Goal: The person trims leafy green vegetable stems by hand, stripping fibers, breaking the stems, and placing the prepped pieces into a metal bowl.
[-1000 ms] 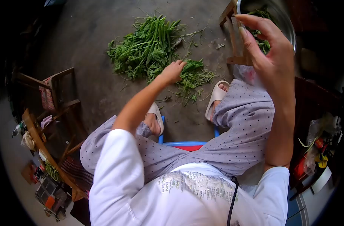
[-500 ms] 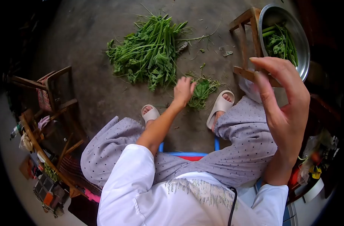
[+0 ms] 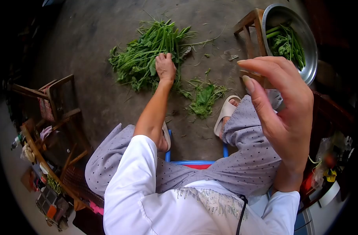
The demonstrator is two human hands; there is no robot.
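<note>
Large pile of greens (image 3: pixel 138 64) on the floor (image 3: pixel 89 43), ahead of me and a little left, stems fanned toward its upper right. My left hand (image 3: pixel 166 68) is on its near right side, fingers curled in among the stems; tips hidden, so cannot tell whether they have closed on anything. Half a second ago this hand was down beside the small heap (image 3: pixel 204 98); since then it has crossed left to the pile, so I judge the work has shifted from the small heap to the big one. Small heap lies apart, just ahead of my right slipper (image 3: pixel 223 117). Right hand (image 3: pixel 285 103) stays raised, thumb and forefinger well parted, nothing seen between them. Beyond it, the metal bowl (image 3: pixel 313 53) with cut greens (image 3: pixel 285 45) inside, up against a wooden stool (image 3: pixel 254 19); cannot tell what bears it. Edges: the stool's legs and the bowl's rim bound the right, with scraps on the floor between pile and stool. Leftward, a wide stretch of floor runs to the wooden chair (image 3: pixel 55 84). Nearest me, my knees and the blue seat edge (image 3: pixel 194 162) leave the arm a gap to reach through.
</note>
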